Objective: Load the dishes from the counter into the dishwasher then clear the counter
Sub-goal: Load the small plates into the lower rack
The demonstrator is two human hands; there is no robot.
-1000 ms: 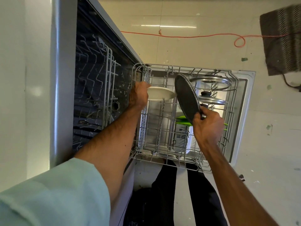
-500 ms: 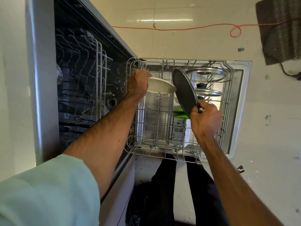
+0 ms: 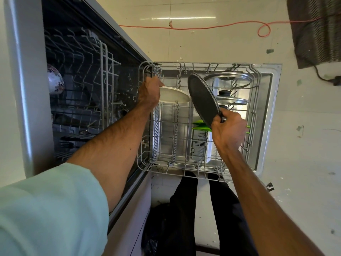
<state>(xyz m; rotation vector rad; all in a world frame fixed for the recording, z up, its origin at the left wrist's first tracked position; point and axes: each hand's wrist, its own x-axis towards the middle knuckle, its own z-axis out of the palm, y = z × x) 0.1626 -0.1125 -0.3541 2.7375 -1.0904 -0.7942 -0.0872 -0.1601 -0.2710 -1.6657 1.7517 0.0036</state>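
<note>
Standing over the open dishwasher (image 3: 92, 74), I have its lower rack (image 3: 239, 69) pulled out over the lowered door (image 3: 271, 108), with the upper rack (image 3: 103, 71) inside the tub. My left hand (image 3: 149, 92) grips the white plate (image 3: 174, 95) by its rim near the rack's far left corner; the plate is round, pale and matte, lying nearly flat with its face up, its free edge pointing toward the rack's middle. My right hand (image 3: 228, 130) pinches the lower edge of the dark round pan (image 3: 203, 100), fingers closed on it, over the middle of the rack. That pan is black with a speckled rim, standing on edge and tilted, its long axis running from the far left down toward my near right. Two glass lids (image 3: 228, 80) stand along the rack's right side, and a green utensil (image 3: 200, 125) lies low under the pan. A patterned bowl (image 3: 54, 80) sits in the upper rack's left end.
</note>
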